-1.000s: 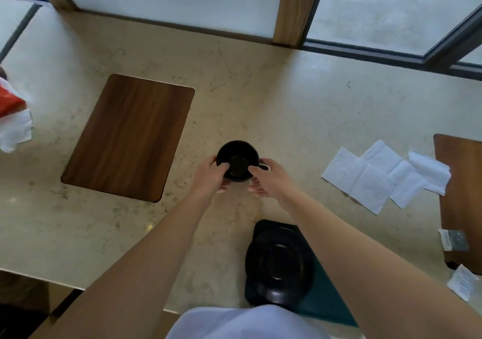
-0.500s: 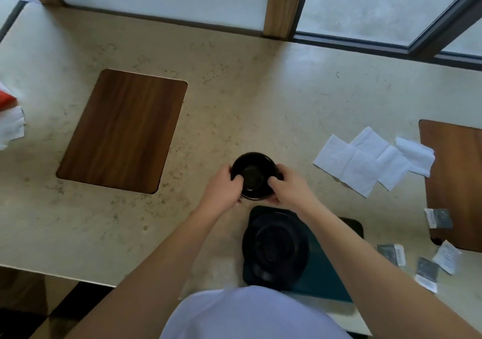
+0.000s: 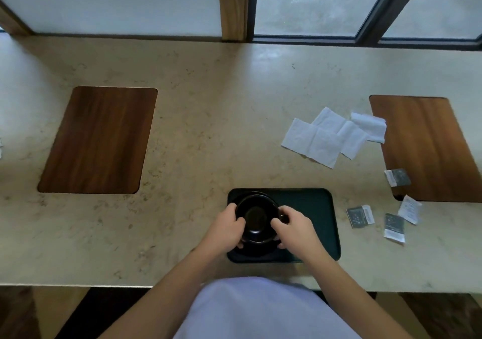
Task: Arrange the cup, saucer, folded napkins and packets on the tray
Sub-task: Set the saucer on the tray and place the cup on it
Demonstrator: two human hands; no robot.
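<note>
A pale stone counter [image 3: 208, 135] stretches wide in front of me, running left to right under a window. Two dark wooden boards are set flat on it: one [image 3: 99, 140] well off to the left of my hands and farther away, its long side running away from me, and another [image 3: 425, 148] far to the right, also lengthwise away from me.

Directly under my hands is a dark green tray [image 3: 313, 208], a rounded rectangle with its long side running left to right, close to the counter's near edge. A black saucer [image 3: 250, 250] sits on the tray's left half.

My left hand [image 3: 225, 227] and my right hand [image 3: 293, 227] are each wrapped around a side of a black cup [image 3: 257, 217], holding it between them over the saucer, mouth up. Its handle [image 3: 283, 217] points right, under my right fingers. I cannot tell whether the cup's base touches the saucer.

Beyond my right hand and to its right, three white napkins [image 3: 331, 136] lie on the counter, overlapping in a loose row that runs left to right.

Nearer, just right of the tray, four small packets are scattered: one [image 3: 360, 216] closest to the tray, one [image 3: 394, 227] beside it, a white one [image 3: 410, 209] farther right, and one [image 3: 397, 177] at the edge of the right board.
</note>
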